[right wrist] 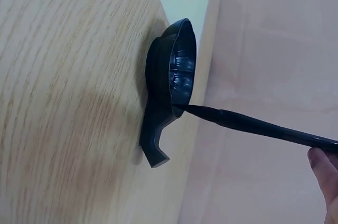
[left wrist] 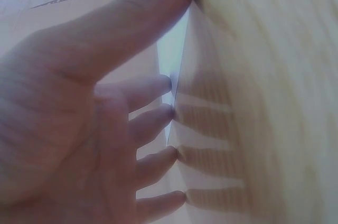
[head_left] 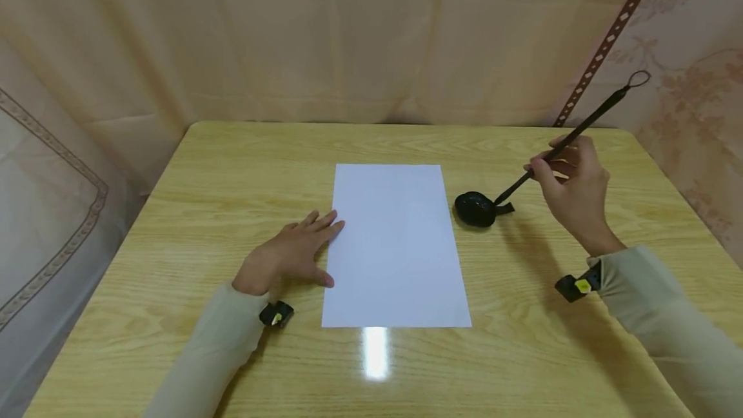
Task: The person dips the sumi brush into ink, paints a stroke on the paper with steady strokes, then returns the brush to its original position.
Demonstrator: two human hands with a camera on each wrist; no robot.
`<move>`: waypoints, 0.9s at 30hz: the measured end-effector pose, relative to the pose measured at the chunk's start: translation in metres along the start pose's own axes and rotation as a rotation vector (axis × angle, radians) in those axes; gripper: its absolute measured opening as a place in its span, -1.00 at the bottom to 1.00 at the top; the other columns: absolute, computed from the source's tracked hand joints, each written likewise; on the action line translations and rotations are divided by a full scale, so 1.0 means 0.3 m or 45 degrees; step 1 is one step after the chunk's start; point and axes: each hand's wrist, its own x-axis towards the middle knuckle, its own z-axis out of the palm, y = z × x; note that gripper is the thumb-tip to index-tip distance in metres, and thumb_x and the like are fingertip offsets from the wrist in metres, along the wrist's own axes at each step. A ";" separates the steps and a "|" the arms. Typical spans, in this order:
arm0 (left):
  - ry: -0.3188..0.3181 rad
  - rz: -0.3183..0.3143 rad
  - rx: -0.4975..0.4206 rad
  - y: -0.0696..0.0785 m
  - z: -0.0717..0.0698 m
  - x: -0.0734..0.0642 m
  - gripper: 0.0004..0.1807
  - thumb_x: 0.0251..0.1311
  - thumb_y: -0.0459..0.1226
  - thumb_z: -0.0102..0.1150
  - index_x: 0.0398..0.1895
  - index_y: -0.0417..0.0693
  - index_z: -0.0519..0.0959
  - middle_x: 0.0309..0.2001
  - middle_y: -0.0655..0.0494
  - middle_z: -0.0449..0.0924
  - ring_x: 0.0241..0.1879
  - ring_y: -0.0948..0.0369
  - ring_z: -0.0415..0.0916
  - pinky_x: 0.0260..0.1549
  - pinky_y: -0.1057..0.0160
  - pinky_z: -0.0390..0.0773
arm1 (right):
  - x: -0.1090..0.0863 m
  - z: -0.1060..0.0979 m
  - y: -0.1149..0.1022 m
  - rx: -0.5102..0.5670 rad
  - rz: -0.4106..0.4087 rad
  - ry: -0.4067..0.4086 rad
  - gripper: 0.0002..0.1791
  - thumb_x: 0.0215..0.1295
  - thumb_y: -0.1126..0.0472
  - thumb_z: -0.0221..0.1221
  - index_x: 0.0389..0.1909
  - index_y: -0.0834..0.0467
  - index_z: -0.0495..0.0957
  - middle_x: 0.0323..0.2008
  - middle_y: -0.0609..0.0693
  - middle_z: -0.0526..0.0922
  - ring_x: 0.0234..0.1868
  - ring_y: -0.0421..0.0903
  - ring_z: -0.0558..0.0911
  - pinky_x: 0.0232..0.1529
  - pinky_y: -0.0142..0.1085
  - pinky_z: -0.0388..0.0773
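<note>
My right hand (head_left: 577,192) pinches a black calligraphy brush (head_left: 594,116) partway down its handle, which slants up to the right and ends in a thin loop. The brush's dark pointed tip (right wrist: 185,108) is right at the rim of a black ink dish (head_left: 475,209), by its short handle. In the right wrist view the dish (right wrist: 182,68) shows a lobed rim and a glossy inside. A blank white sheet of paper (head_left: 397,244) lies left of the dish. With fingers spread, my left hand (head_left: 293,253) rests its fingertips (left wrist: 165,83) along the paper's left edge.
Everything lies on a light wood-grain table (head_left: 174,211). Behind it hangs a beige curtain (head_left: 348,37), with patterned cloth (head_left: 696,82) at the right. A small black wrist camera (head_left: 277,313) sits on the left wrist, another camera (head_left: 578,284) on the right.
</note>
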 end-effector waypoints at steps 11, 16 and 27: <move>0.004 -0.018 0.010 -0.007 0.002 -0.005 0.10 0.00 0.00 0.39 0.52 -0.03 -0.06 0.54 -0.01 -0.27 0.50 -0.15 -0.37 0.37 -0.26 -0.16 | 0.005 -0.007 0.016 -0.006 -0.025 0.037 -0.72 0.20 0.43 0.19 -0.07 0.32 0.42 -0.32 -0.41 0.55 -0.34 -0.56 0.60 -0.32 -0.69 0.51; 0.010 -0.021 0.019 -0.009 0.002 -0.007 0.10 -0.01 0.01 0.39 0.52 -0.02 -0.05 0.54 0.00 -0.26 0.50 -0.15 -0.37 0.37 -0.27 -0.16 | 0.031 0.000 -0.003 -0.005 -0.056 0.012 -0.67 0.22 0.45 0.17 -0.03 0.44 0.36 -0.31 -0.36 0.54 -0.33 -0.54 0.60 -0.31 -0.68 0.51; 0.009 -0.013 0.007 0.009 -0.001 0.020 0.10 0.00 0.02 0.38 0.52 0.00 -0.08 0.54 0.01 -0.28 0.50 -0.14 -0.39 0.37 -0.26 -0.15 | 0.108 0.036 -0.049 -0.074 -0.083 -0.109 -0.70 0.26 0.38 0.16 0.00 0.22 0.39 -0.33 -0.23 0.62 -0.33 -0.59 0.56 -0.30 -0.71 0.49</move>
